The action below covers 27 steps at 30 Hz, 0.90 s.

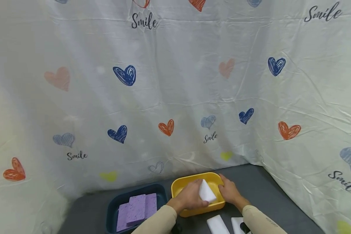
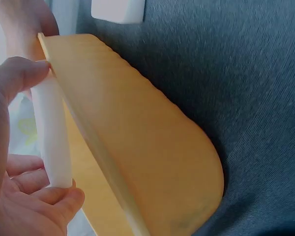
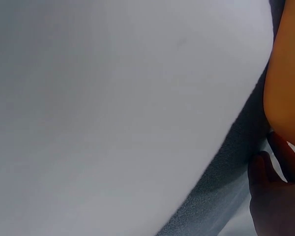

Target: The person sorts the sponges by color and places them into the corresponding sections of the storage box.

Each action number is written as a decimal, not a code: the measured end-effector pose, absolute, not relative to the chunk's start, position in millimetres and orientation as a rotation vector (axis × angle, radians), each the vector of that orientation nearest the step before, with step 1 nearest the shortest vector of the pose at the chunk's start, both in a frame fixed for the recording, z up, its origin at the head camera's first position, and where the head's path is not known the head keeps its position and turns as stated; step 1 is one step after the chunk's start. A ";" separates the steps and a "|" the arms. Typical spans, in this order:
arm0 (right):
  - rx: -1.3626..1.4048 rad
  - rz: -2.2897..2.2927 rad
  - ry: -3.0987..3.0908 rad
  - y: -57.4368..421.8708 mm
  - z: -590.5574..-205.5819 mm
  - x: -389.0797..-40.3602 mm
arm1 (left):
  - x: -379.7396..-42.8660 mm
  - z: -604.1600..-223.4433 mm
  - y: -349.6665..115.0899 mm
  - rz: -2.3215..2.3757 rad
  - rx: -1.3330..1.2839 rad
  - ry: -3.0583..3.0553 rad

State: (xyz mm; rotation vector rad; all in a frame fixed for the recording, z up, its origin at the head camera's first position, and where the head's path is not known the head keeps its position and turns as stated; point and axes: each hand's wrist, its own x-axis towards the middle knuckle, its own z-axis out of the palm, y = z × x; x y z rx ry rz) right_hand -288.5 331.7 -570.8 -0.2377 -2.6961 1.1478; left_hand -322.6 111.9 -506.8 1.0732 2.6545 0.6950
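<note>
My left hand (image 1: 190, 195) grips a white block-shaped sponge (image 1: 207, 191) over the yellow plastic basin (image 1: 193, 213). In the left wrist view, the thumb presses one end of the sponge (image 2: 53, 132) and the fingers bend round its other end, just inside the basin's rim. At the basin's right end, my right hand (image 1: 230, 190) holds the wall, thumb near the rim. Two more white sponges lie on the grey surface in front of the basin, one left (image 1: 218, 224) and one right (image 1: 236, 224). The right wrist view shows a large white sponge surface (image 3: 113, 108) close up, hiding much.
A dark blue tray (image 1: 109, 213) with purple sponges (image 1: 136, 209) stands left of the basin on the grey surface (image 1: 86, 214). Behind everything hangs a white curtain (image 1: 181, 87) printed with hearts. Dark wrist camera mounts partly cover the near area.
</note>
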 end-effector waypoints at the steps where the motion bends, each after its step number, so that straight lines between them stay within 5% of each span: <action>1: -0.229 1.148 -2.689 332.1 -572.1 -288.9 | -324.1 -507.5 113.1 0.692 1.070 2.652; 27: -0.154 1.087 -2.682 355.3 -608.2 -313.6 | -358.7 -549.6 144.7 0.434 1.228 2.635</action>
